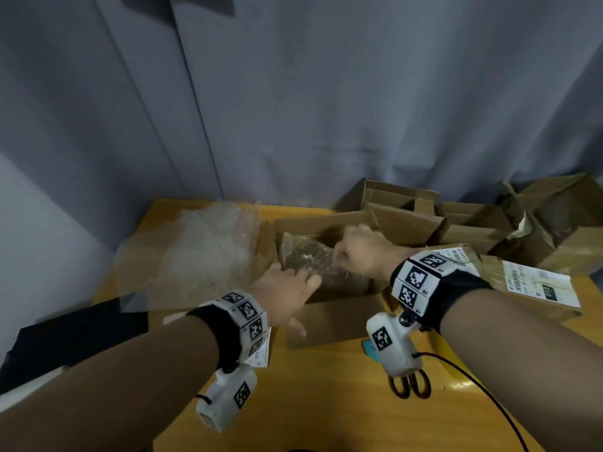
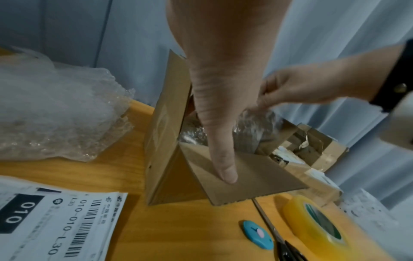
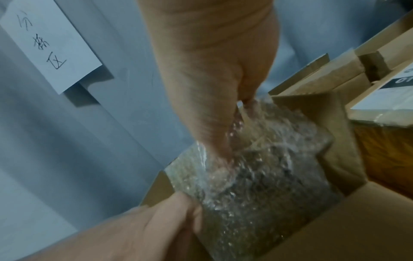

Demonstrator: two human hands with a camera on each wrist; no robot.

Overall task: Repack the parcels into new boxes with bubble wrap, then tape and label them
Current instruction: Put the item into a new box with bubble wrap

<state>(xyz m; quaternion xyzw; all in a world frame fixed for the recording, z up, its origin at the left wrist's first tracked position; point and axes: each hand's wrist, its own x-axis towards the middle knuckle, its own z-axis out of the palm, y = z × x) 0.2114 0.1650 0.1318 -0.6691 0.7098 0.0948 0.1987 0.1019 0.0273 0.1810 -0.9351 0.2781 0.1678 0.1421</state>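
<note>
An open cardboard box (image 1: 332, 318) (image 2: 165, 141) (image 3: 335, 229) stands mid-table on the wooden top. Inside it lies a bubble-wrapped parcel (image 1: 306, 256) (image 2: 252, 127) (image 3: 257, 194). My left hand (image 1: 293, 285) (image 3: 174, 215) reaches over the near wall, with its fingers against the parcel's near edge. Its thumb (image 2: 223, 167) lies straight on the folded-out front flap. My right hand (image 1: 352, 252) (image 2: 286, 90) (image 3: 223, 141) is over the box and pinches the wrap on top of the parcel. The left fingertips are hidden inside the box.
Loose bubble wrap (image 1: 202, 252) (image 2: 55, 114) is heaped at the left. Other boxes (image 1: 408, 216) and a labelled old parcel (image 1: 538, 282) crowd the right and back. A tape roll (image 2: 317, 227), scissors (image 1: 411, 386), a blue round cutter (image 2: 257, 234) and a label sheet (image 2: 55, 220) lie near the front.
</note>
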